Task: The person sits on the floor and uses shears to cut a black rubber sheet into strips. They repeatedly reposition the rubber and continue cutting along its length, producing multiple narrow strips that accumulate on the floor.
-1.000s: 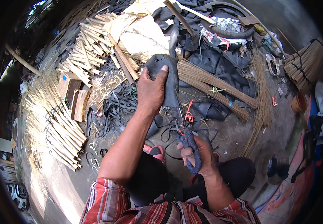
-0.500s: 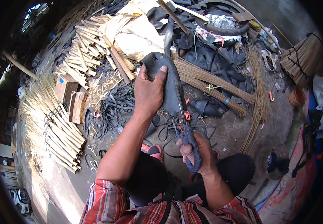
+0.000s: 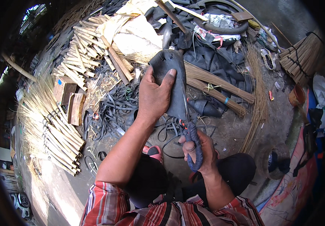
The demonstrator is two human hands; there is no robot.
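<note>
My left hand [image 3: 153, 96] pinches a piece of black rubber sheet [image 3: 175, 84], thumb on its face and fingers behind. The sheet is held up in front of me, its top rounded and bent. My right hand [image 3: 206, 152] is closed on a pair of scissors [image 3: 193, 141] with dark, cloth-wrapped handles. Their thin blades point away from me and lie along the sheet's right edge, touching it; part of the blades is hidden by the rubber. Below and left of the sheet lies a tangle of narrow black rubber strips [image 3: 113, 105] on the floor.
Bamboo tubes [image 3: 80, 49] are heaped at the far left, above bound brush bundles [image 3: 59, 135] and wooden blocks [image 3: 76, 109]. Behind the sheet are tied stick bundles [image 3: 219, 88], black rubber pieces [image 3: 222, 62] and a tyre [image 3: 226, 31]. A stick broom [image 3: 301, 58] stands far right.
The rubber sheet and my left hand have moved slightly right. Less of the scissor blades shows now. The rubber strip that rose above the sheet's top no longer stands there.
</note>
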